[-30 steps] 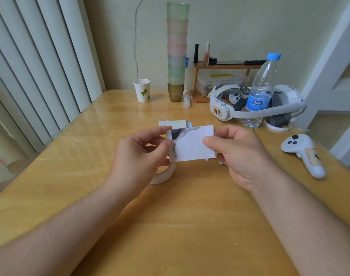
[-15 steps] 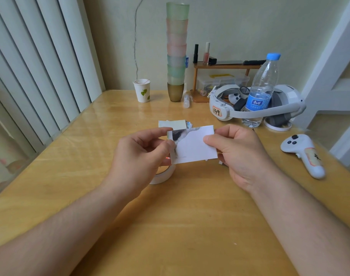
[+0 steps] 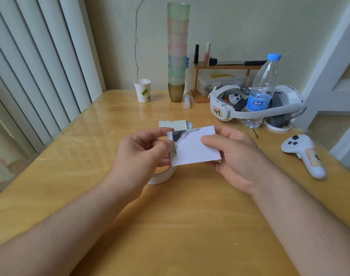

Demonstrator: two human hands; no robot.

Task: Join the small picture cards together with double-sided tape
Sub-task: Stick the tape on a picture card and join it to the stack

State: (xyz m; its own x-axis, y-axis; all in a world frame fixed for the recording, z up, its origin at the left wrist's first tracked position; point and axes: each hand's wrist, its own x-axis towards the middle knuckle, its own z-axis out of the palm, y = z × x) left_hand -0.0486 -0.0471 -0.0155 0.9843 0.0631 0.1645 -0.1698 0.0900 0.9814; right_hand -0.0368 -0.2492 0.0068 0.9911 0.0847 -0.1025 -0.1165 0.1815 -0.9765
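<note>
- A small picture card, mostly white with a grey marbled patch at its upper left corner, is held above the desk, between both hands.
- The left hand pinches the card's left edge, thumb and fingers curled close around it.
- The right hand grips the card's right edge, thumb on the face, fingers curled behind.
- A roll of double-sided tape lies on the desk just beneath the left hand, partly hidden by it.
- A small pile of cards lies on the desk just behind the held card.
- Farther back stand a paper cup with a leaf print and a tall stack of tinted cups.
- To the right, a water bottle stands inside the band of a white headset.
- A white controller lies near the desk's right edge.
</note>
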